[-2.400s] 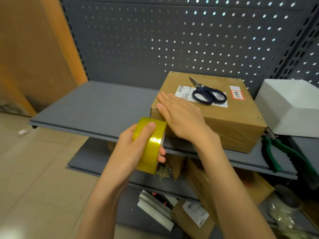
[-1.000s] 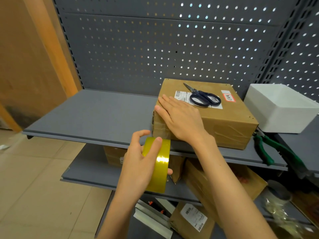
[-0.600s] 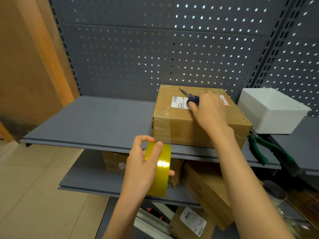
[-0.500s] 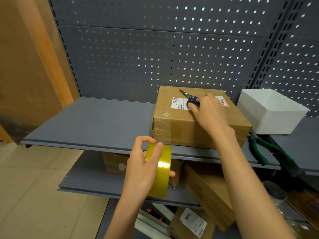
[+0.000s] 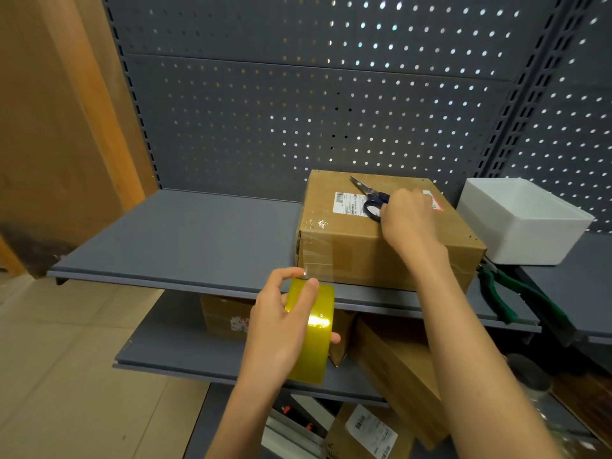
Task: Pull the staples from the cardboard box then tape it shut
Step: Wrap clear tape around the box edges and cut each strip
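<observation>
A brown cardboard box [image 5: 357, 253] sits on the grey shelf [image 5: 185, 240], with a white shipping label on top. Clear tape runs from its top left corner down the front face to a yellow tape roll [image 5: 313, 332]. My left hand [image 5: 278, 329] grips that roll just below the shelf's front edge. Blue-handled scissors [image 5: 371, 198] lie on the box top. My right hand [image 5: 405, 217] rests on the scissor handles with its fingers curled around them; the blades point to the back left.
A white foam box [image 5: 523, 220] stands right of the cardboard box. Green-handled pliers [image 5: 506, 293] lie on the shelf in front of it. Lower shelves hold more cardboard boxes [image 5: 397, 372]. A perforated grey panel [image 5: 314, 101] backs the shelf; a wooden panel [image 5: 49, 127] stands at left.
My right hand left the box's left front corner and moved to the scissors on top. My left hand drew the tape roll downward, stretching tape over the front face.
</observation>
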